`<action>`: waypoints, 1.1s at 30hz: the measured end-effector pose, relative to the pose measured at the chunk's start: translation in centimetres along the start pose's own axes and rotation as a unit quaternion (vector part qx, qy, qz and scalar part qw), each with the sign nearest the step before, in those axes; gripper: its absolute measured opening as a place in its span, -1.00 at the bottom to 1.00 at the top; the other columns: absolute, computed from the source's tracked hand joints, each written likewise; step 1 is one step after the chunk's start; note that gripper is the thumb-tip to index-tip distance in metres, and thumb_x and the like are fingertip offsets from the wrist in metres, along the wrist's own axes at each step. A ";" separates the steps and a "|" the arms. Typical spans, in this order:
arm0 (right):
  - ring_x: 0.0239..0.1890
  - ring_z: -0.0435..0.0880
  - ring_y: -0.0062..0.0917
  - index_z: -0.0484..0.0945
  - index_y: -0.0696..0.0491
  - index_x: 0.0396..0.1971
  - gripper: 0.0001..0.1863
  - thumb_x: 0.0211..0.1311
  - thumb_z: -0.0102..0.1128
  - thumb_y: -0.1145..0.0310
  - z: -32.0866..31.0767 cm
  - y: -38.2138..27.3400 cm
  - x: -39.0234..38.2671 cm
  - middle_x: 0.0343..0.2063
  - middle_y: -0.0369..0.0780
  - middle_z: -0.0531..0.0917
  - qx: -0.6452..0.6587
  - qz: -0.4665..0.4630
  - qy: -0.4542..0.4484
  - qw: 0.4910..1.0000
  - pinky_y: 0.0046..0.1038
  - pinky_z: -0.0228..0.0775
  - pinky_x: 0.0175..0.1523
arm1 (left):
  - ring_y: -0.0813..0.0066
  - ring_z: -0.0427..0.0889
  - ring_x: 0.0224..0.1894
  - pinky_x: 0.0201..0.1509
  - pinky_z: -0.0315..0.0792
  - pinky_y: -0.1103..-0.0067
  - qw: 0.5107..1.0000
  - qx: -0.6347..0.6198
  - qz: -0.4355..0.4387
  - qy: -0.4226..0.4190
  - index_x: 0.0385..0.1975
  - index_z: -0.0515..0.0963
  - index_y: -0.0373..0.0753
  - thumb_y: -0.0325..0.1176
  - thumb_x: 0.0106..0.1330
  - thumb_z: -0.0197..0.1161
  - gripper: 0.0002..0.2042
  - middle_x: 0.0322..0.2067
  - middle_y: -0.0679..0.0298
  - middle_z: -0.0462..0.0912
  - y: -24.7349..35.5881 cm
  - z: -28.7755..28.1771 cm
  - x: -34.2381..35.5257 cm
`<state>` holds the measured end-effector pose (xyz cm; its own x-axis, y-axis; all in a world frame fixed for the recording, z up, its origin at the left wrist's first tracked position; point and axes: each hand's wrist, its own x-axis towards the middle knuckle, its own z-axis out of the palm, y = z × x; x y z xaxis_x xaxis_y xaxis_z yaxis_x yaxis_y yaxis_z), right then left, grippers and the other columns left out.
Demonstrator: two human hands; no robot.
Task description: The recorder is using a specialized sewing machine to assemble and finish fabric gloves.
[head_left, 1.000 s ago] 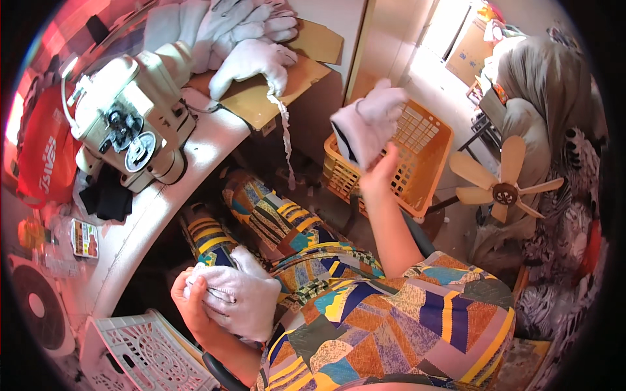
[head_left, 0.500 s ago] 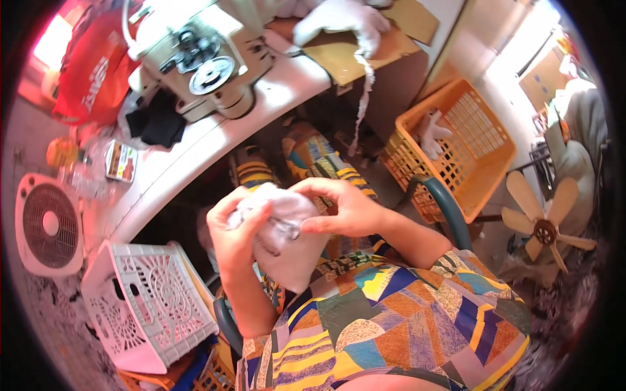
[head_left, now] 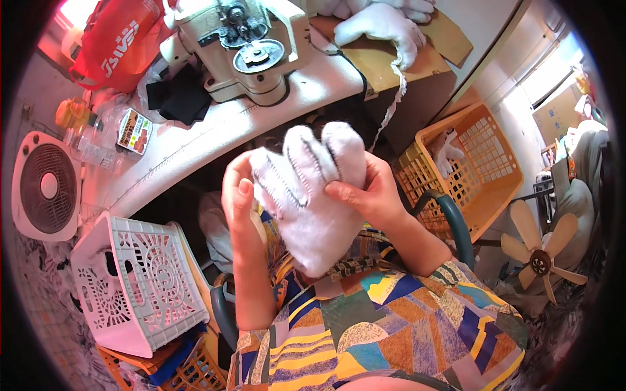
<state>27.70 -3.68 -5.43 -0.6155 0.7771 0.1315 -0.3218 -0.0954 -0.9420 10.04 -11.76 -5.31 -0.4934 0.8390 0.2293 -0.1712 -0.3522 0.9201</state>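
A white fleece glove with dark zigzag stitching along its stubby fingers is held up in front of my lap, fingers pointing away from me. My right hand grips its right side, the thumb pressed on the front near the base of the fingers. At the left edge my left hand holds it, thumb upright and the other fingers partly hidden behind the fabric. The glove's tapered lower end hangs over my patterned clothing.
A sewing machine stands on the white table. More white gloves lie on cardboard at the back. An orange basket is on the right beside a fan; a white crate and box fan are on the left.
The glove has been raised and opened out from a bunched shape, so its stitched fingers now show. My right thumb has moved onto its front, and the view has shifted slightly.
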 end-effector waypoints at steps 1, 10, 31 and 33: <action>-0.12 0.55 -0.70 0.52 0.16 -0.02 -0.56 0.09 0.43 0.44 0.1 0.0 0.2 -0.16 -0.31 0.64 0.005 -0.004 0.000 1.000 -0.55 0.42 0.03 | 0.41 0.52 -0.04 0.17 0.29 0.52 0.997 -0.055 -0.042 0.017 0.09 0.38 -0.37 0.11 0.29 0.13 -0.37 -0.05 0.15 0.53 -0.1 0.2 -0.8; -0.19 0.51 -0.74 0.52 0.13 -0.11 -0.58 0.04 0.48 0.36 1.1 0.9 0.2 -0.26 -0.37 0.61 -0.066 -0.028 0.005 0.997 -0.60 0.38 -0.03 | 0.65 0.49 -0.18 -0.05 0.40 0.63 0.995 0.093 0.005 0.047 -0.08 0.51 -0.30 -0.38 0.27 0.33 -0.73 -0.23 0.36 0.56 -0.1 0.9 -2.6; 0.35 0.17 -0.32 -0.16 0.05 0.39 0.22 -0.13 0.57 0.07 -0.6 4.0 -0.3 0.31 -0.10 0.16 -0.151 -0.170 0.000 0.974 -0.17 0.07 0.36 | 0.46 0.56 0.00 0.11 0.43 0.50 0.972 -0.173 -0.105 0.116 0.11 0.38 -0.39 -0.35 0.41 0.12 -0.65 0.00 0.18 0.56 -1.7 -1.0 -3.6; 0.40 0.02 -0.09 -0.24 0.01 0.40 0.37 -0.28 0.62 -0.05 -2.5 5.3 -1.9 0.38 0.00 -0.11 -0.305 -0.157 -0.108 0.933 -0.03 0.08 0.35 | 0.39 0.58 0.02 0.14 0.43 0.45 0.959 -0.211 -0.129 0.139 0.11 0.37 -0.38 -0.29 0.44 0.07 -0.64 0.02 0.16 0.56 -2.1 -1.5 -2.6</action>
<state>28.98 -4.08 -11.43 -0.7119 0.5566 0.4283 -0.0822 0.5396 -0.8379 10.36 -13.85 -8.34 -0.5856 0.7991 -0.1361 -0.6194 -0.3328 0.7111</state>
